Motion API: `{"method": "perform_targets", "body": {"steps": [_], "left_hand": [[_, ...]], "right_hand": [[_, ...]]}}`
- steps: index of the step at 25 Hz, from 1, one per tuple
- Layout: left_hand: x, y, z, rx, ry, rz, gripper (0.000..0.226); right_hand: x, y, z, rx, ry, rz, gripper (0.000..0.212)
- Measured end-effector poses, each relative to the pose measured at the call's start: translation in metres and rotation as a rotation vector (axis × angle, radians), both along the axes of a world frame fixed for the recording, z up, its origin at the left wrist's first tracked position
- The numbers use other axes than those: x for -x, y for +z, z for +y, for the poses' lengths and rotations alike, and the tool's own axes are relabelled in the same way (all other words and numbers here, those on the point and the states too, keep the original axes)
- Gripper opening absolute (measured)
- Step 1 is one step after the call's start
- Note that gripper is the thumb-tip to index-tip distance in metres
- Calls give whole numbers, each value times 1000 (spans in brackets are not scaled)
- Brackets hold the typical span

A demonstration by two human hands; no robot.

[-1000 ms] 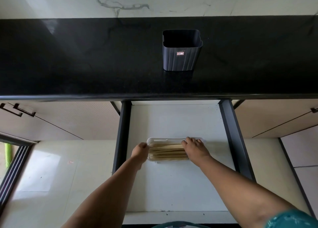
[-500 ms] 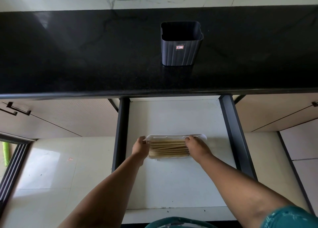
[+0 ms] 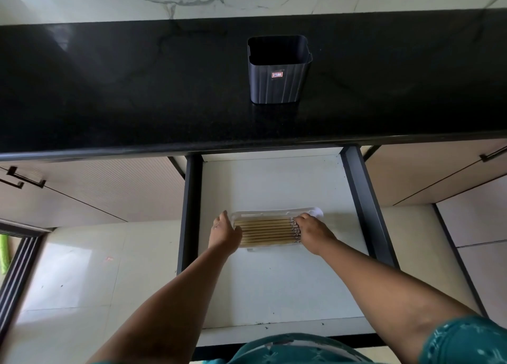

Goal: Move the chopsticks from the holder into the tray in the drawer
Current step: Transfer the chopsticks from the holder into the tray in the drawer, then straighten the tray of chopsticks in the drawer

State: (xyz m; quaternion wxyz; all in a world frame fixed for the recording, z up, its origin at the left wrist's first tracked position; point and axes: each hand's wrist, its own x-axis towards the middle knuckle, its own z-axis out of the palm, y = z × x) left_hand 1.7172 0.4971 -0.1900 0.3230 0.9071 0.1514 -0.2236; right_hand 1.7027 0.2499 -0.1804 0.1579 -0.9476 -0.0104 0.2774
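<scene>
Chopsticks (image 3: 265, 232) lie side by side, flat in the tray (image 3: 274, 214), which sits on the drawer (image 3: 274, 286) floor. Holder (image 3: 277, 70) stands on the bench (image 3: 123, 89), well apart from the tray; its mouth looks dark and empty, though the bottom cannot be made out.

Left hand (image 3: 223, 233) rests against the left ends of the chopsticks, fingers loose, apparently pressing rather than gripping. Right hand (image 3: 311, 232) lies over the right ends, fingers spread on top; it covers the tips and the tray's right wall. Neither hand appears to be clasping anything, but the fingertips are partly hidden, so this is a judgement.

Handling, judged: chopsticks are light, stiff, smooth wooden rods; likely to roll or slide against each other. Best squared up by pushing on both ends, or lifted as a bundle near the middle. Tray looks thin, light plastic and may shift when pushed.

Unclear: exact count of chopsticks; the patterned marks at their right ends; tray's near edge under the hands.
</scene>
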Motion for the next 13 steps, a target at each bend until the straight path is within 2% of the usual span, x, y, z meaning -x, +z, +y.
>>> {"method": "perform_targets", "body": {"steps": [2, 3, 5, 7, 8, 9, 11, 13], "left_hand": [[6, 4, -2, -73, -114, -125, 67], [9, 5, -3, -110, -168, -183, 67], [14, 6, -5, -111, -206, -220, 68], [17, 6, -6, -20, -101, -165, 68], [17, 7, -5, 28, -3, -121, 66], [16, 8, -3, 81, 119, -61, 64], [13, 8, 1, 208, 353, 73, 56], [9, 5, 4, 297, 441, 149, 43]], "right_hand": [[2, 2, -7, -22, 53, 81, 51], [3, 2, -8, -37, 55, 57, 48], [5, 4, -9, -77, -5, -146, 42], [6, 9, -9, -105, -242, -411, 37], [3, 11, -14, -148, -451, -500, 35], [-1, 14, -20, -214, -713, -501, 35], [-12, 15, -37, -415, -1182, -258, 29], [-13, 15, -45, -673, -1364, 43, 23]]}}
